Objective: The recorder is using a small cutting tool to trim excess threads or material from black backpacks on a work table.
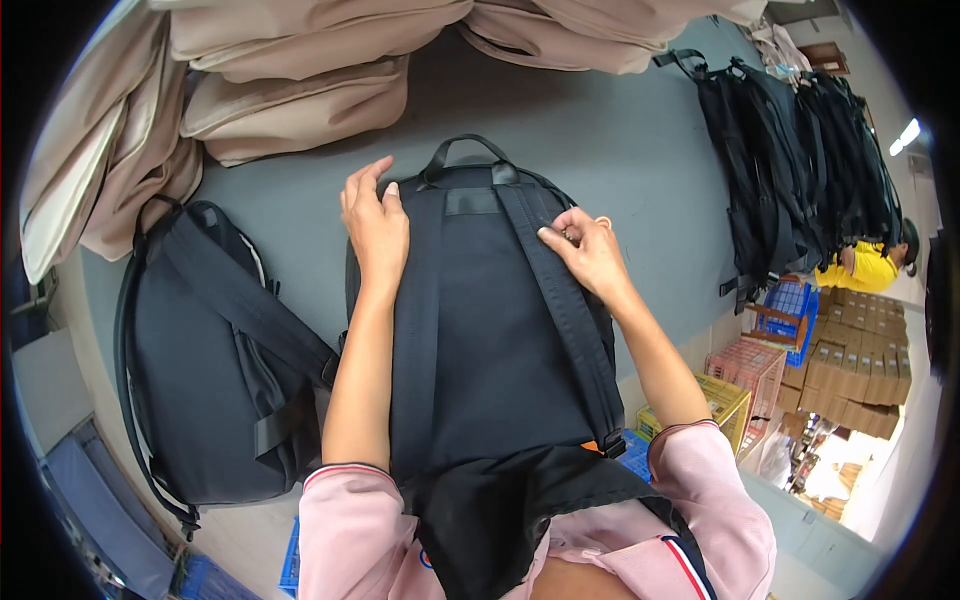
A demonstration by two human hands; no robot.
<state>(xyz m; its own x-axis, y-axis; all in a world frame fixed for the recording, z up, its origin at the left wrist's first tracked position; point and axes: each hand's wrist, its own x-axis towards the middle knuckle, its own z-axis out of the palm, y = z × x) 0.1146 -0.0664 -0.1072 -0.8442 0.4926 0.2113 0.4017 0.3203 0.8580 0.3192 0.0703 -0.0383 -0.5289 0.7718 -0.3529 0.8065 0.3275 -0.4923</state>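
A black backpack (490, 330) lies in front of me with its back panel and two shoulder straps facing up, its top loop handle (470, 140) pointing away. My left hand (378, 225) rests at its upper left edge, fingers apart and holding nothing. Over on the upper right, my right hand (592, 255) is closed in a pinch, thumb against the right shoulder strap (550, 270). Something small and dark shows between those fingers, too small to name. A second black backpack (205, 380) lies to the left, touching or nearly touching the first.
Beige-pink bags (300, 100) are piled along the far and left side of the grey table (660, 160). Several black backpacks (800, 160) stand in a row at the right. Beyond are plastic crates (745, 375), stacked cartons (855, 350) and a person in yellow (862, 268).
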